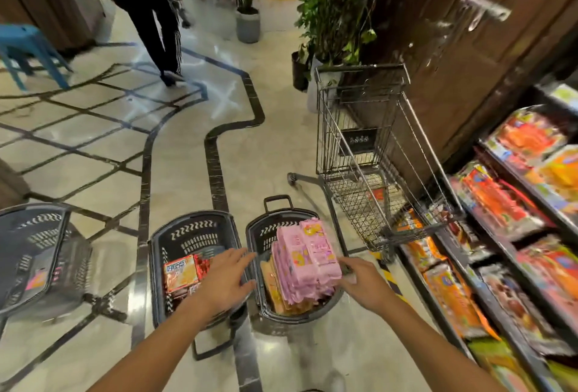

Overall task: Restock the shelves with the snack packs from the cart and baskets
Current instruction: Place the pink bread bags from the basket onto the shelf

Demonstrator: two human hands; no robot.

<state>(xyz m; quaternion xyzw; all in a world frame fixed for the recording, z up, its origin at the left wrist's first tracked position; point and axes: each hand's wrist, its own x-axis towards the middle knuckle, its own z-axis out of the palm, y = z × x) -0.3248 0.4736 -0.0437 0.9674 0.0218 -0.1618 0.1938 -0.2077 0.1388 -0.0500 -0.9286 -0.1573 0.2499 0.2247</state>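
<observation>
The left hand [225, 279] is reaching forward with its fingers spread wide, holding nothing, hovering over the gap between two dark plastic baskets on the floor. The right hand [359, 282] is stretching toward the pink snack packs [305, 261], its fingers loosely open at the right edge of the stack; whether they are touching the wrappers cannot be told.

The pink packs are standing upright in a tight row, glossy, with yellow printing on their faces, and they are rising above the rim of the right basket [312, 318]. Tan and orange packs are lying beneath and beside them. The middle basket [156, 266], just to the left, is holding a red-and-orange pack [181, 272] and a few darker ones. A third basket [40, 254] is sitting well apart at the far left.

Beyond the right basket a wire shopping cart [369, 154] is standing beside the shelves [500, 266], which are carrying orange and red packs. Further off, a person in dark trousers [159, 25] is walking across the patterned floor near potted plants [331, 6].
</observation>
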